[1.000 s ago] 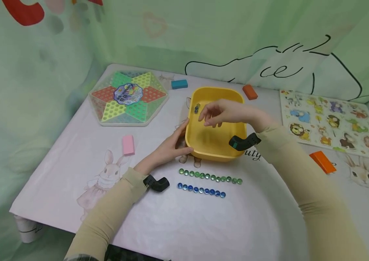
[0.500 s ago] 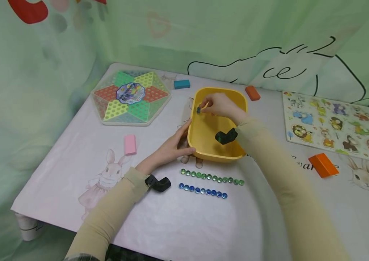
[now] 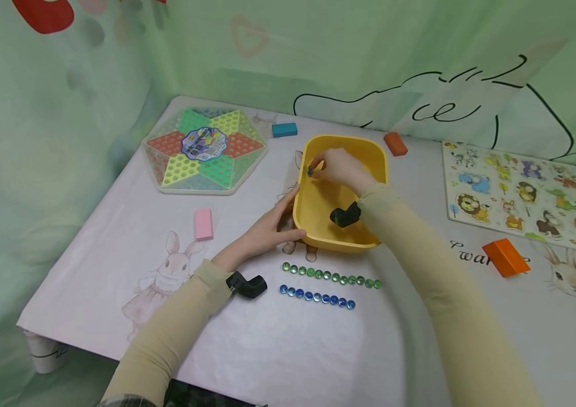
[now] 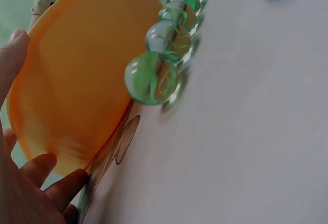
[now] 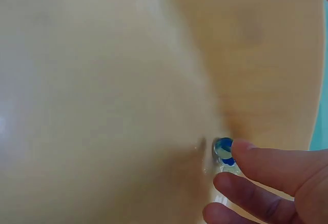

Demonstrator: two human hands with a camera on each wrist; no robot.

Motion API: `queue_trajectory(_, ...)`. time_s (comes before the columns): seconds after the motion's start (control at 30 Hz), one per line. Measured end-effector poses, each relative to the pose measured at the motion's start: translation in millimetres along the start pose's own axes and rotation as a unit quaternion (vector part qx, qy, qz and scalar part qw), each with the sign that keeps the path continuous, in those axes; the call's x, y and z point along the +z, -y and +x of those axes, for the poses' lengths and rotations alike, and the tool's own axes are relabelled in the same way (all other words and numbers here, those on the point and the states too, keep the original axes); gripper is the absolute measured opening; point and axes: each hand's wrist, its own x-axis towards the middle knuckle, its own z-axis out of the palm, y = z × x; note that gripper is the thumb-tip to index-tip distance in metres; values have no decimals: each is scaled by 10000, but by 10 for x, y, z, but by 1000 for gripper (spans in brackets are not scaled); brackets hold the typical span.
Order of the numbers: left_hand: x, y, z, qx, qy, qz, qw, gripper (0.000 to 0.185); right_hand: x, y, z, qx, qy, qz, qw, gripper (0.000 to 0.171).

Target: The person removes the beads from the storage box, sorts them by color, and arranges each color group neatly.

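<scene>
A yellow plastic tub [image 3: 318, 217] stands on the table. My left hand [image 3: 269, 226] grips its near left corner, thumb and fingers spread around the wall; the left wrist view shows the fingertips pressed on the tub [image 4: 87, 65]. Inside it, at the left wall, my right hand [image 3: 341, 169] pinches at a blue-and-clear marble [image 5: 224, 150], thumb against it and fingers curled close below. Another clear marble shows partly between thumb and finger. In front of the tub lie a row of green marbles [image 3: 336, 277] and a shorter row of blue marbles [image 3: 317, 297].
A Chinese checkers board [image 3: 203, 148] lies at the back left. Around the tub are a blue block [image 3: 285, 130], a red-orange block [image 3: 395, 144], a pink block [image 3: 203, 224] and an orange block [image 3: 505, 258]. An animal puzzle board [image 3: 524, 192] lies at right.
My right hand has moved left and down inside the tub, from above its middle to the marbles at the left wall. My left hand keeps its grip on the tub.
</scene>
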Motion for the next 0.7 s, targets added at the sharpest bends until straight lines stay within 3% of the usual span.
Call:
queue_trajectory(0.47,4,3,1,12,3,-48,10000,88,73,52,14,-21,87,-167,9998,25)
queue_trajectory(0.7,-2,-32,-6,-58,19,22,10000,88,-17,52,-44,-328,188,-55,9993,23)
